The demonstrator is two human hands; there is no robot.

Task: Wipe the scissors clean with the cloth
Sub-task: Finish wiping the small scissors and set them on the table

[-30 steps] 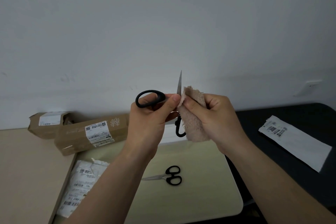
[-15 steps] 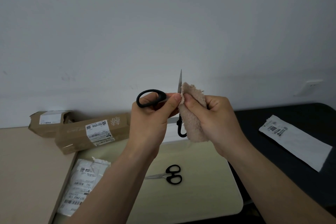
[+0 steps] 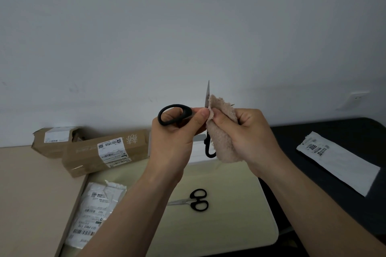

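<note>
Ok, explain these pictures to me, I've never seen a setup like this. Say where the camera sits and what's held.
No machine here: a person wears one camera on the head, looking down at two bare hands. The left hand holds open black-handled scissors, one blade pointing up. The right hand pinches a beige cloth against that blade. Below, smaller scissors lie on the pale table; a labelled cardboard box and a white parcel bag lie to the left.

You are holding both forearms up, hands nearly touching: left hand [image 3: 173,140] pinching the scissors [image 3: 186,112], right hand [image 3: 250,133] clutching the cloth [image 3: 221,146].
</note>
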